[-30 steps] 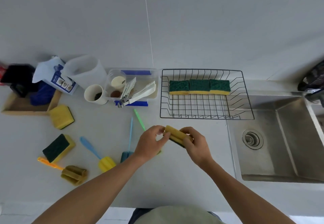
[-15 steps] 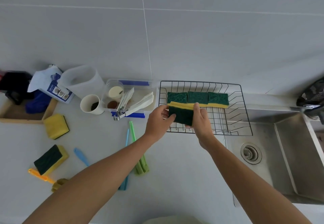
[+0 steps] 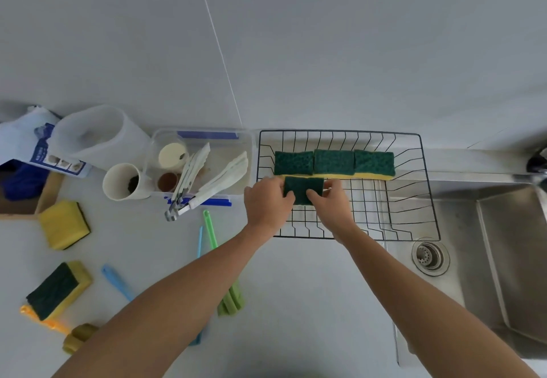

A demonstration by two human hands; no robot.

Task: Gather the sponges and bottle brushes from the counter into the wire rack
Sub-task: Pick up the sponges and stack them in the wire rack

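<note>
Counter's wire rack (image 3: 426, 188) — held sponge (image 3: 303, 189) now lower inside.

— What do the hands hold?
— The left hand (image 3: 268, 200) and right hand (image 3: 331, 200) pinch one green-topped sponge (image 3: 303, 189) inside the wire rack (image 3: 414, 217), just beside three sponges (image 3: 334, 161) lined along its back.

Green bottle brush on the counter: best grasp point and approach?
Pinch the green bottle brush on its bare thin handle, near the far tip, coming from above. It lies flat, and the left forearm covers its middle; the foam head near the counter's front edge is soft and bulky.
</note>
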